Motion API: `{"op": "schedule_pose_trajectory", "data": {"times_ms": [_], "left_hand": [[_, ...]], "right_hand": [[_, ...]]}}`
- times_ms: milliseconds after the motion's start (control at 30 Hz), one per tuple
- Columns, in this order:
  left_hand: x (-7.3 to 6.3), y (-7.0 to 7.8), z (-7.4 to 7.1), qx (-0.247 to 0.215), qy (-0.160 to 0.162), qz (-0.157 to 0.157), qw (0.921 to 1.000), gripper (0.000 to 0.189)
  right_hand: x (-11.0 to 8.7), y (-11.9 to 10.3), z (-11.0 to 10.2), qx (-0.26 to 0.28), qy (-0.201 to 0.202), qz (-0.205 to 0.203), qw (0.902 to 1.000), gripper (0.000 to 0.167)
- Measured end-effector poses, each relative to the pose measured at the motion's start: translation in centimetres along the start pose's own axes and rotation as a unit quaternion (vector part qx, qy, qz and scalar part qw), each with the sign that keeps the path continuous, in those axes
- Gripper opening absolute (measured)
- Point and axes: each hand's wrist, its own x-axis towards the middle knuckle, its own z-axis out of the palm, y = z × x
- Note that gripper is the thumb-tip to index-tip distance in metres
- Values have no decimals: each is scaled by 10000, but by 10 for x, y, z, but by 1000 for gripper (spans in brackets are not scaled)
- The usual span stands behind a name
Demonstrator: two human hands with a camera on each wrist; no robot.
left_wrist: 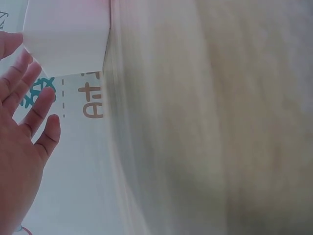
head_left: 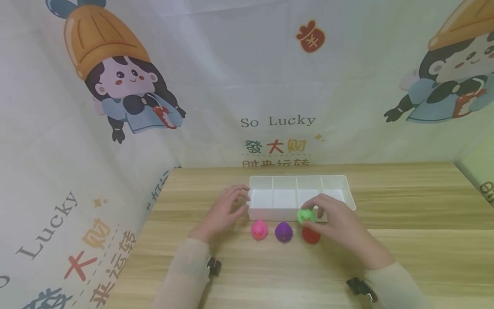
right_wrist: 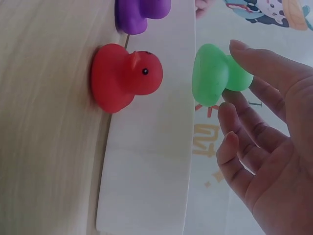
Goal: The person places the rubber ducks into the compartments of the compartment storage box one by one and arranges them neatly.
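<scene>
My right hand (head_left: 332, 216) pinches a green rubber duck (right_wrist: 211, 76) by its head between thumb and fingertips. The duck is held up near the front wall of a white box (head_left: 262, 214) with four side-by-side compartments. Below it a red rubber duck (right_wrist: 110, 78) sits on the table, partly covered by the hand in the head view. To its left stand a purple duck (head_left: 284, 232) and a pink duck (head_left: 259, 230). My left hand (head_left: 225, 210) has its fingers loosely spread, fingertips right at the box's left end.
The wooden table (head_left: 270, 274) reaches back to a printed cloth (head_left: 216, 86) hung behind it and along its left side. Dark straps (head_left: 214, 266) sit at both wrists.
</scene>
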Motion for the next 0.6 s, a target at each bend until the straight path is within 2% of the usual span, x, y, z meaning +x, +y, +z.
{"op": "schedule_pose_trajectory", "data": {"times_ms": [233, 400, 600], "left_hand": [[2, 0, 0, 161, 39, 16, 9999, 18], [0, -1, 4, 308, 17, 76, 9995, 18], [2, 0, 2, 297, 183, 196, 9992, 19]], "right_hand": [[12, -4, 2, -55, 35, 34, 10000, 31], [17, -8, 6, -8, -92, 101, 9999, 30], [29, -14, 8, -58, -24, 184, 9998, 31]]}}
